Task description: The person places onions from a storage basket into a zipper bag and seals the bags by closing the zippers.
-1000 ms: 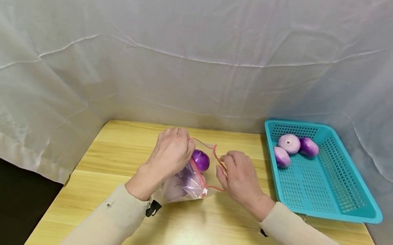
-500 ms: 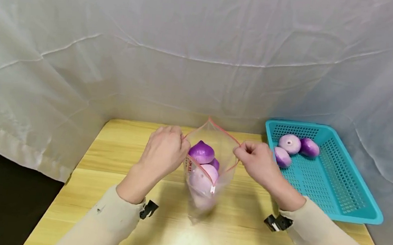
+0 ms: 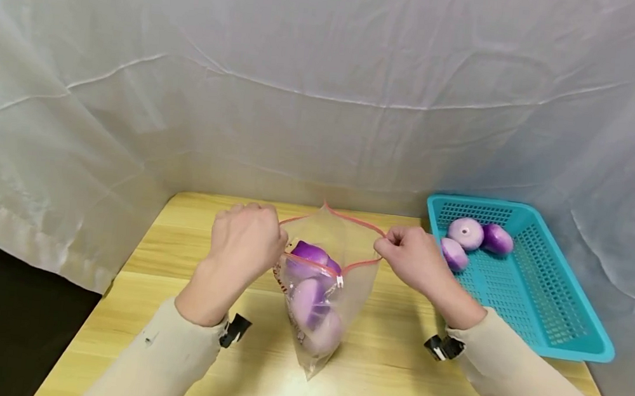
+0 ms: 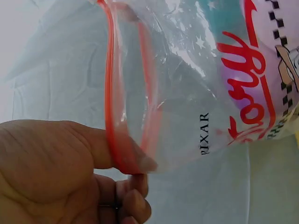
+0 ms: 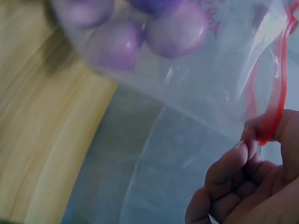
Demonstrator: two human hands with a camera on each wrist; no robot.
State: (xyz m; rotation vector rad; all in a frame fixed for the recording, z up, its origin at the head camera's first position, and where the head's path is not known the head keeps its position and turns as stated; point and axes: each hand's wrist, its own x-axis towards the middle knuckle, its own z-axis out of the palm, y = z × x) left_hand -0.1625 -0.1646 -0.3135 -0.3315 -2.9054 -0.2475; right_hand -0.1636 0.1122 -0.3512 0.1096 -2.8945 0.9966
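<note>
A clear zip bag (image 3: 356, 284) with a red zip rim hangs between both hands, its mouth spread wide. Several purple onions (image 3: 307, 302) lie low inside it; the right wrist view shows the onions (image 5: 175, 30) through the plastic. My left hand (image 3: 247, 236) pinches the left side of the rim between thumb and fingers, as the left wrist view also shows at the red zip (image 4: 110, 88). On the opposite side, my right hand (image 3: 415, 258) pinches the rim at its corner. A white slider (image 3: 339, 281) sits on the near edge. Red lettering (image 4: 245, 79) marks the plastic.
A turquoise basket (image 3: 525, 307) stands at the right of the wooden table (image 3: 171, 286). Three purple-and-white onions (image 3: 466, 233) lie in its far left corner. A grey-white curtain (image 3: 323, 135) rises behind the table and along its sides.
The right hand has moved up and taken hold of the rim's right side. The bag, earlier slumped leftward, now hangs with its mouth spread, and the onions have sunk lower. The left hand shifted left.
</note>
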